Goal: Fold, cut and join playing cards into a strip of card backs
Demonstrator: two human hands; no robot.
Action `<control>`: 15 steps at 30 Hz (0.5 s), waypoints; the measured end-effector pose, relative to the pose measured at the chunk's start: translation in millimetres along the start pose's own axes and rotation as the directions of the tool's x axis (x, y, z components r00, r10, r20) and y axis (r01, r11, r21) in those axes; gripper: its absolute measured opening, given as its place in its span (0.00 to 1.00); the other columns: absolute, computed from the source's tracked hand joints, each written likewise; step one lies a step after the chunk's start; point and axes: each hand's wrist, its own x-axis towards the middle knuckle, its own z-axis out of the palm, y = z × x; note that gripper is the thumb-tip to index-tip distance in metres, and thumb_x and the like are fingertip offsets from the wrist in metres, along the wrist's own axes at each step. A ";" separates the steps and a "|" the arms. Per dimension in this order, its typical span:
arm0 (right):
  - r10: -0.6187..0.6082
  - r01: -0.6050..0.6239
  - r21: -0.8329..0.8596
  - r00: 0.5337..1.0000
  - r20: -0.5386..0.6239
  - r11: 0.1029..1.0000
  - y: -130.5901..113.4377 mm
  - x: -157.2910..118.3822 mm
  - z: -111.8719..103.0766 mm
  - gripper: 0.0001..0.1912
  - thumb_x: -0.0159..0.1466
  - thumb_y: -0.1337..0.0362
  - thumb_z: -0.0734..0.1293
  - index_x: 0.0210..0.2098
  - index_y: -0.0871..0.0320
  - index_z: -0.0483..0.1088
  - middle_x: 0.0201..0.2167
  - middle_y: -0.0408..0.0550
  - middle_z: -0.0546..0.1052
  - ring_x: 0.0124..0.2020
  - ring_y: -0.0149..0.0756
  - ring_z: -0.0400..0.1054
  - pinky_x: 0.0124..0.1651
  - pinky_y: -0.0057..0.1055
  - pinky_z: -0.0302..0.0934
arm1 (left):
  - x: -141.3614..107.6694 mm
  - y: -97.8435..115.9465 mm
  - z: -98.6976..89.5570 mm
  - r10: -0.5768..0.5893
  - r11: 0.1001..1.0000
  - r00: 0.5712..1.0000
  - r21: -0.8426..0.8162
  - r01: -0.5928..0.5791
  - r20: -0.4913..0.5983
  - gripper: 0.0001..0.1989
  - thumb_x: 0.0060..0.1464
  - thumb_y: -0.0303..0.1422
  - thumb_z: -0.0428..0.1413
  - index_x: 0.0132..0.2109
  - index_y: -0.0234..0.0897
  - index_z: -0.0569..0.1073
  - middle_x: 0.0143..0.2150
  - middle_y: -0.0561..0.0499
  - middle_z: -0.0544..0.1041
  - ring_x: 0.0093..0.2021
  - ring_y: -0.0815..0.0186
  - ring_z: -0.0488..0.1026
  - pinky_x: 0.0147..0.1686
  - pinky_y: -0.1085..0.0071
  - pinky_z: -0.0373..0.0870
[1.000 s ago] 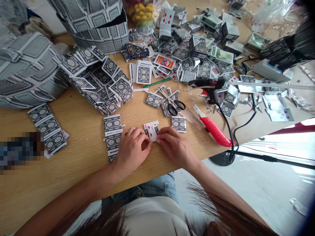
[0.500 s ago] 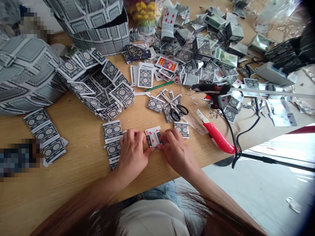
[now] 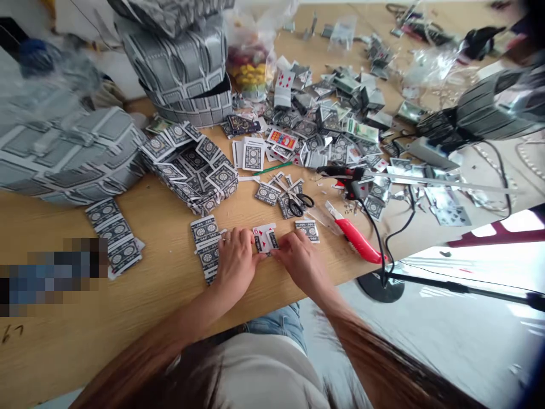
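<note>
The six of diamonds playing card [image 3: 264, 236] lies flat on the wooden table [image 3: 128, 307] right in front of me. Its red 6 sits at the far left corner, so its top points away from me. My fingers hide too much for me to tell its long axis. Two dark patterned card pieces [image 3: 273, 240] overlap its glossy white face. My left hand [image 3: 236, 264], wearing a thin ring, and my right hand [image 3: 300, 262] are curved, with fingers bent, pinching the card's lower edge between them. Just left stands a column of patterned card backs [image 3: 206, 247]; just right, a single patterned card piece [image 3: 307, 230]. Farther off lie black-handled scissors [image 3: 296, 204], a ribbed red box cutter [image 3: 357, 241] and a hot glue gun [image 3: 340, 175].
</note>
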 end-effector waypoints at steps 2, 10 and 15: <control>0.022 -0.025 0.186 1.000 0.018 0.982 -3.1 -0.9 2.3 0.08 0.58 0.62 0.71 0.30 0.54 0.66 0.29 0.43 0.71 0.30 0.37 0.65 0.31 0.31 0.56 | -3.6 -1.2 1.5 -0.061 0.943 0.997 -0.331 0.042 -0.048 0.14 0.50 0.24 0.63 0.39 0.37 0.65 0.40 0.46 0.71 0.48 0.50 0.68 0.51 0.48 0.62; -0.111 0.099 0.525 0.994 -0.008 0.845 -32.9 2.6 2.0 0.20 0.58 0.47 0.70 0.31 0.55 0.63 0.25 0.44 0.74 0.26 0.33 0.67 0.28 0.28 0.59 | -15.0 1.6 -13.7 -0.153 0.632 0.981 -0.775 0.006 -0.118 0.17 0.59 0.32 0.57 0.52 0.37 0.61 0.44 0.44 0.78 0.43 0.62 0.78 0.44 0.63 0.76; -0.203 0.160 0.616 0.979 0.000 0.772 -55.6 7.0 -10.1 0.21 0.56 0.46 0.72 0.30 0.57 0.67 0.24 0.42 0.71 0.23 0.29 0.62 0.24 0.26 0.57 | -12.6 5.4 -45.4 -0.196 0.445 0.981 -0.891 0.090 0.001 0.17 0.55 0.45 0.60 0.40 0.33 0.73 0.37 0.44 0.81 0.37 0.59 0.80 0.35 0.68 0.78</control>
